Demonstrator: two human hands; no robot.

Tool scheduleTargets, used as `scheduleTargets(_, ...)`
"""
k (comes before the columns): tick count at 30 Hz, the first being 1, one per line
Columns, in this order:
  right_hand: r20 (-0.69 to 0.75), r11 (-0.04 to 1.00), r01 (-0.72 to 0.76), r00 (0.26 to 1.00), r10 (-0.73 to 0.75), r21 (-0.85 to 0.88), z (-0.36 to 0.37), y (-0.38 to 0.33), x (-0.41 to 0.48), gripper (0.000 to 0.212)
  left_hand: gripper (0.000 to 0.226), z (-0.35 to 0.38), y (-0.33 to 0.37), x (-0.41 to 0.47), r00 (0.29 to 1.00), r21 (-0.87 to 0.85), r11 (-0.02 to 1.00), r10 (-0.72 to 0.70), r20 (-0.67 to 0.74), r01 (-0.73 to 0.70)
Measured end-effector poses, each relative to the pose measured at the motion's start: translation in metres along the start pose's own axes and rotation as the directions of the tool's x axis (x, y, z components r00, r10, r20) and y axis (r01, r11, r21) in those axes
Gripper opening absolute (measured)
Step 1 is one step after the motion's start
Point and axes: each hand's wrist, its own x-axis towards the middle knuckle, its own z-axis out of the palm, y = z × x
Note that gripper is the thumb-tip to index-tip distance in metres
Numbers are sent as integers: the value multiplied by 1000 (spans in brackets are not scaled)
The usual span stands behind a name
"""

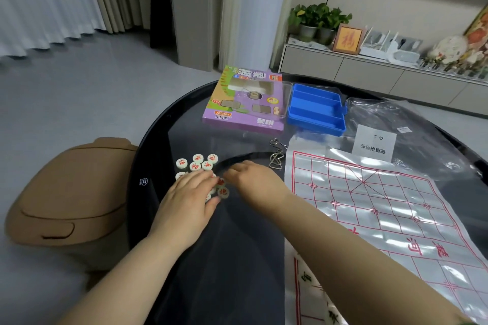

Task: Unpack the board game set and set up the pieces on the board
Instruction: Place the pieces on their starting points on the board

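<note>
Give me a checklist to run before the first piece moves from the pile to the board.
1. Board spread: the white plastic board sheet with the red grid lies open on the round black glass table, though creased: ok.
2. Grid free: a clear plastic bag seems to overlap its far edge: cannot tell.
3. Tray emptied: the blue plastic tray holds nothing: ok.
4. Pieces readable: the round white pieces with red characters that show lie face up; others are hidden under the hands: cannot tell.
5. Grip: the left hand lies flat on the pile; the right hand is blurred, no grip confirmed: cannot tell.
</note>
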Motion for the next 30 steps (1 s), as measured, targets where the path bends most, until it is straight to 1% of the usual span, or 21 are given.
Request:
scheduleTargets(4, 31, 999, 22, 999, -21, -28, -6, -3, -4, 35, 49, 0, 0, -1, 999, -20, 999, -37, -3, 37)
scheduleTargets(7, 63, 999, 26, 998, -23, -42, -12, -5, -5, 35, 52, -5, 4, 1, 995, -115, 988, -103, 14, 104)
scheduleTargets(9, 89, 997, 43, 995, -37, -62, -15, -7, -3, 36, 56, -6, 5, 5, 995, -150, 984, -97, 19, 98)
scheduleTargets(12, 113, 995, 65, 992, -57, -75, -20, -10, 0, 34, 59, -8, 5, 8, 992, -166, 978, -114, 62, 123)
scheduleTargets(18, 102, 999, 22, 995, -19, -27, -19, -9, -4, 35, 54, -8, 4, 6, 995, -150, 984, -92, 36, 96)
scheduleTargets(20, 80, 1000, -4, 997, 4, 1, -19, 0, -8, 32, 54, -11, 7, 6, 999, -116, 993, -28, 42, 33)
scheduleTargets(24, 16, 979, -155, 988, 154, 134, -29, 31, -44, 27, 49, -15, 14, 13, 971, -20, 992, 122, 204, -121)
scheduleTargets(26, 19, 956, -222, 975, 223, 192, -33, 48, -71, 27, 42, -16, 13, 20, 961, -30, 984, 176, 215, -173)
scheduleTargets(27, 29, 946, -248, 968, 248, 206, -33, 54, -84, 28, 38, -15, 10, 22, 946, -11, 965, 258, 196, -261)
scheduleTargets(28, 37, 942, -266, 964, 264, 204, -33, 59, -96, 28, 34, -15, 9, 24, 928, 39, 943, 316, 199, -329)
scheduleTargets(30, 59, 938, -295, 955, 290, 179, -26, 66, -115, 28, 35, -15, 7, 26, 908, 127, 909, 369, 198, -397)
